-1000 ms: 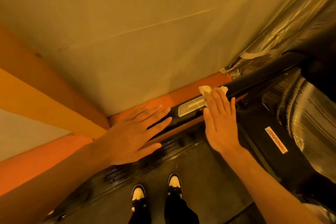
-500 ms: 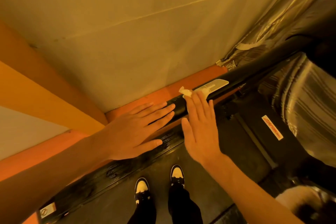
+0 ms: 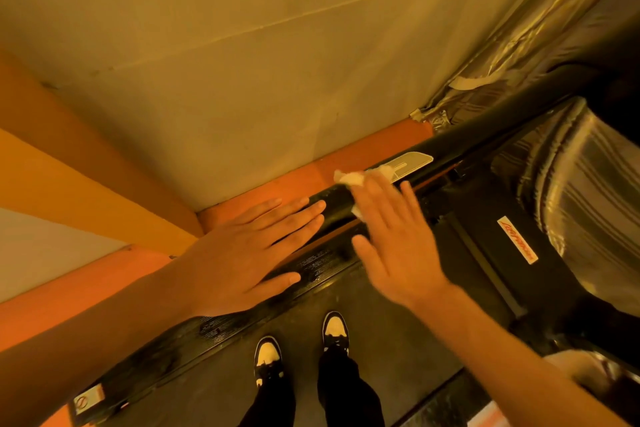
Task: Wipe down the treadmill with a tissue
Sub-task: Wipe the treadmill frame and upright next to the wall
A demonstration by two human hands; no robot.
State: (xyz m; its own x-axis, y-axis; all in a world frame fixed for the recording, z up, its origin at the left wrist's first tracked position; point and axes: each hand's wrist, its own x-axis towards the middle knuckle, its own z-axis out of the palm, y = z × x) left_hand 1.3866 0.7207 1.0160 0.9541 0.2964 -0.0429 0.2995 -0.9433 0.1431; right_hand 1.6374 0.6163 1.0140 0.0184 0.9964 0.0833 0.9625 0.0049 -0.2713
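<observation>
The tissue (image 3: 349, 180) is a crumpled white wad pressed onto the black side rail (image 3: 485, 121) of the treadmill, just short of the pale silver label plate (image 3: 412, 163) set into that rail. It sits under the fingers of the right hand (image 3: 394, 239), which lies flat and spread over it, pinning it by pressure rather than pinching it — a corner pokes out above the fingertips and another shows lower down, between the fingers. The left hand (image 3: 249, 250) is also flat and open, palm down on the rail and the ribbed foot strip (image 3: 311, 267) beside it, holding nothing; the two hands lie near each other but apart. As for progress, my judgement is that the wiping is under way on this left rail and far from finished: the rail runs on past the label toward the dark front housing (image 3: 540, 253), and the foot strip looks smudged and dusty along its length (though the amber light makes dirt hard to tell from glare). The running belt (image 3: 214, 388) under the person's two shoes (image 3: 334, 329), the housing and the plastic-wrapped upright part (image 3: 588, 191) at the right show no sign either way of having been cleaned — I cannot tell. The opposite rail is out of view.
</observation>
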